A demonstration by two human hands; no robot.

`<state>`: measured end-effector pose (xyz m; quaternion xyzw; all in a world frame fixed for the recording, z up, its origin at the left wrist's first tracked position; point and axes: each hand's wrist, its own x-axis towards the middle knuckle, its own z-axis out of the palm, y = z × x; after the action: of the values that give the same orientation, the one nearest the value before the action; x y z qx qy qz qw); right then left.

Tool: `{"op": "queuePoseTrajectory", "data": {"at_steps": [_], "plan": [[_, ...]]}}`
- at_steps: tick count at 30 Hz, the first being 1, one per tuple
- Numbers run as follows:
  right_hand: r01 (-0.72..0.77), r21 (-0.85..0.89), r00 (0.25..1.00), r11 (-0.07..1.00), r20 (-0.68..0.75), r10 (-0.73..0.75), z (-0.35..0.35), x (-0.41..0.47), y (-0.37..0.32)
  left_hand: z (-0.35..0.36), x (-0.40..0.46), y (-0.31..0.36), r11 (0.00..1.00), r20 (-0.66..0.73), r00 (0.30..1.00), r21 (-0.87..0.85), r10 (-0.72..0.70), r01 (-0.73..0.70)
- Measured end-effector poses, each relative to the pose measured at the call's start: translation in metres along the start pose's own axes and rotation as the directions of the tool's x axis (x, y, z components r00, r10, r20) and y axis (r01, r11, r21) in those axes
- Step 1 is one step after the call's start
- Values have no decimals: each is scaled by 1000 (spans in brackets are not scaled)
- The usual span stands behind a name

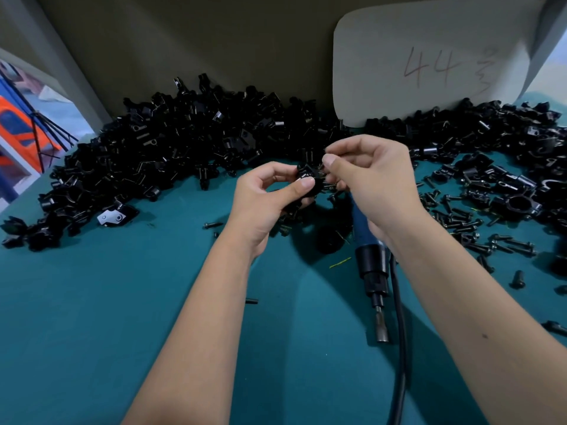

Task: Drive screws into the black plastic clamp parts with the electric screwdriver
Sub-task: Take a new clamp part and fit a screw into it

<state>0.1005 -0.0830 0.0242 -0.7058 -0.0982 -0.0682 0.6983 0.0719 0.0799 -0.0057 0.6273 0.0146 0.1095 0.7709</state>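
Observation:
My left hand (270, 194) grips a black plastic clamp part (308, 176) between thumb and fingers, above the teal table (122, 302). My right hand (368, 179) pinches a small dark screw (322, 167) at the clamp's right side; the screw is mostly hidden by my fingertips. The electric screwdriver (369, 262), blue-bodied with a black collar and metal bit, lies under my right wrist, bit pointing toward me. Whether my palm touches it is hidden.
A large heap of black clamp parts (171, 148) spreads along the back and left, another (497, 130) at the right. Loose black screws (460, 219) lie scattered right of my hands. A black cable (399, 348) runs toward me. A pale card marked 44 (429, 65) leans against the back wall.

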Motion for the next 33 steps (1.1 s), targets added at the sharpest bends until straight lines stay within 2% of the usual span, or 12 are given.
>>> {"op": "queuePoseTrajectory", "data": {"at_steps": [4,9,14,18,22,28,33], "plan": [[51,-88,998,995,25,-49,1,0,2,1,-1,-2,1000,20,1000,19,13,-13],[33,-52,995,998,96,-28,-6,3,0,1,-1,0,1000,32,999,-9,14,-14],[76,-171,997,982,44,-69,-6,5,3,5,-2,-2,1000,47,999,25,6,-7],[21,-74,999,997,40,-18,-7,4,2,7,-1,-3,1000,47,999,14,4,-5],[20,-140,1000,990,15,-18,-7,4,4,8,-1,-5,999,46,999,38,-8,6],[-4,-35,997,999,75,7,-7,3,0,9,-1,-6,999,48,999,38,-16,15],[-61,14,997,998,57,60,-8,3,2,10,-2,-5,1000,60,998,18,-24,23]]}}
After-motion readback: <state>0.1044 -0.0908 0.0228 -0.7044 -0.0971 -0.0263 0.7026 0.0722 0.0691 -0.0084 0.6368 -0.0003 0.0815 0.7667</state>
